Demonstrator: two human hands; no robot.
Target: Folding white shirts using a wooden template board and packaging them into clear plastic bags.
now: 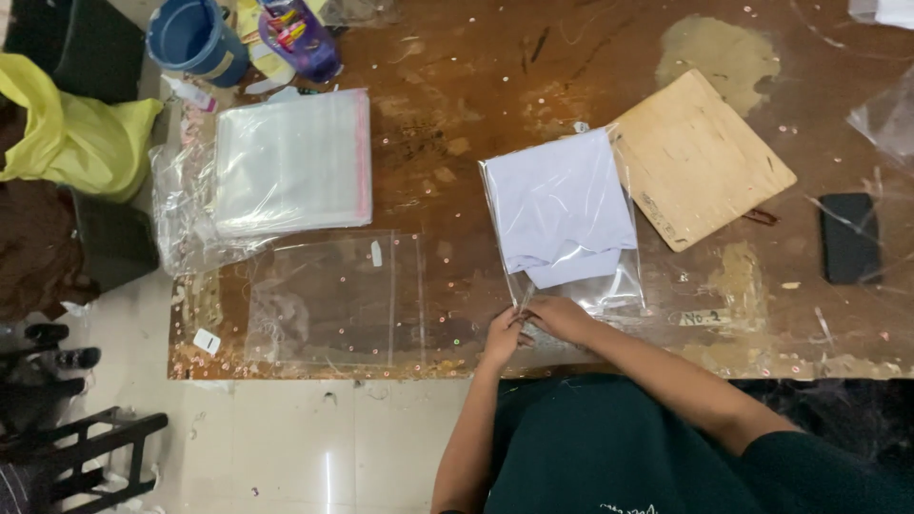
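— At the near edge of the worktop [571,57], what are the hands doing?

— Both hands meet at the open end of a clear plastic bag [571,228]. The left hand [502,338] and the right hand [560,317] are close together, fingertips pinched on the bag's lower edge, touching or nearly touching each other.

— What is in the bag?

— A folded white cloth [562,205]. It fills most of the bag and lies flat, with the bag tilted a little on the worn brown surface.

— What lies around it?

— Just to the right, touching or slightly under the bag's corner, sits a pale wooden board [705,157]. Farther right, well apart, is a black phone [849,238], face down or dark.

— And on the left side?

— A stack of empty clear bags [290,162] with a pink strip along one edge, resting on loose crumpled plastic. Nearer the edge, an empty flat bag [333,300] is spread out beside the hands' work. At the far left corner stand a blue cup [195,38] and a purple container [300,38] with small coloured items; I cannot tell what they are.

— Anything off the worktop?

— A yellow bag [67,133] sits on the left, above the tiled floor [286,438].
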